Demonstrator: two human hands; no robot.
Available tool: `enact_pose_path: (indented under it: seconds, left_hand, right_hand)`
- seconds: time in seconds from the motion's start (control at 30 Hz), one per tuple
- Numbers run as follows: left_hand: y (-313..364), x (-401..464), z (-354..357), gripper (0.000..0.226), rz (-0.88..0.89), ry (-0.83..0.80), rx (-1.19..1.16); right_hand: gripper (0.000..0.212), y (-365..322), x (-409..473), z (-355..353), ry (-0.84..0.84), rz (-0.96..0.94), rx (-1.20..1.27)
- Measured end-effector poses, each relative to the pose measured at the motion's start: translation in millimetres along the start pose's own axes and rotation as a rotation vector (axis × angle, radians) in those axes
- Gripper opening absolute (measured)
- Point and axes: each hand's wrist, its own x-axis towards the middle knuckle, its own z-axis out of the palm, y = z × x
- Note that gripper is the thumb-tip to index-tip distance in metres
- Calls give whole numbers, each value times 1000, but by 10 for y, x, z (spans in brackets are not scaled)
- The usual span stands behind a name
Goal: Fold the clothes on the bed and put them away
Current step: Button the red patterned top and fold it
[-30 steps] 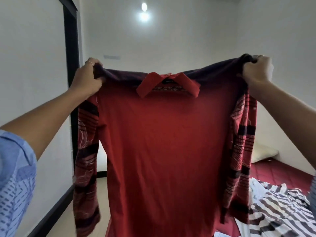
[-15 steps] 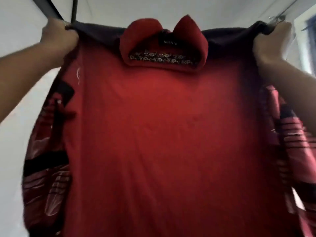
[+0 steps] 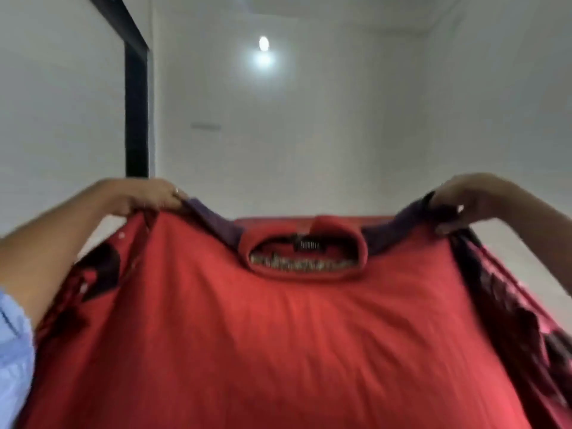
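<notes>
- Gripped: red collared cloth shirt (image 3: 278, 335), my left hand (image 3: 148, 198) and right hand (image 3: 461, 205) each pinching a dark purple shoulder.
- Position: shirt spread in the air, collar (image 3: 306, 243) midway between hands.
- Patterned sleeves (image 3: 510, 320) hanging outside each hand.

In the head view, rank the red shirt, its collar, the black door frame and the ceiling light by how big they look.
1. red shirt, though nearness to the camera inflates it
2. black door frame
3. collar
4. ceiling light

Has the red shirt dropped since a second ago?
Cannot tell for sure: the camera tilted too. Against the ceiling lamp, the red shirt and both gripping hands, left hand, right hand, sit lower.
</notes>
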Motion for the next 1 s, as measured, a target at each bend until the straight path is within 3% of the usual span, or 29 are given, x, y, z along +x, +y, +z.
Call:
enact_pose_path:
  seconds: [0.03,0.07,0.13,0.2,0.3,0.37,0.43,0.47,0.5,0.57,0.6,0.63,0.67,0.73,0.8,0.9,1.0]
  left_hand:
    - [-309,-43,438,25,-55,-116,-39]
    - [-562,-45,774,27,-76,-180,-80]
    - [-1076,-28,1456,14,-145,-270,-126]
    - [-1538,-35,2069,14,-199,-311,-168]
    - [-1995,-24,2666,13,-310,-369,-236]
    - [-2154,40,2905,15,-342,-437,-241]
    - [-2306,177,3063,12,-359,-497,-218]
    - [-2357,243,3122,13,-366,-526,-214]
    - [-2391,313,3168,15,-377,-563,-215]
    - [-2486,500,3285,16,-425,-635,-272]
    - [-2534,609,3362,24,-457,-641,-341]
    - [-2599,705,3411,40,-500,-606,-443]
    - [-2672,804,3480,55,-554,-540,-546]
    - [-2899,1047,3709,58,-651,-394,-598]
    - [-3120,1209,4037,46,-733,-302,-485]
    - [-3441,1325,4528,39,-746,-209,-347]
    - [-3617,1301,4795,43,-694,-173,-167]
  right_hand:
    - [66,-200,-206,341,-109,82,39]
    - [66,-322,-239,467,-331,151,161]
    - [55,-561,-464,1078,-574,332,257]
    - [49,-777,-775,1662,-666,406,454]
    - [51,-919,-1231,2339,-817,809,681]
    - [44,-938,-1476,2730,-841,923,856]
    - [29,-1061,-1360,2905,-866,1160,1250]
    - [12,-1081,-1311,2998,-693,1156,1095]
    - [5,-1044,-1354,3103,-691,1215,989]
    - [14,-960,-1402,3320,-856,1305,1039]
    - [12,-882,-1442,3418,-841,1410,1112]
    - [10,-806,-1495,3512,-789,1512,1160]
    - [26,-742,-1543,3646,-705,1640,1166]
    - [59,-667,-1699,4008,-577,1852,1107]
    - [41,-719,-1789,4332,-549,1994,911]
    - [42,-867,-2010,4768,-587,2076,749]
    - [49,-1059,-2119,4908,-772,1934,542]
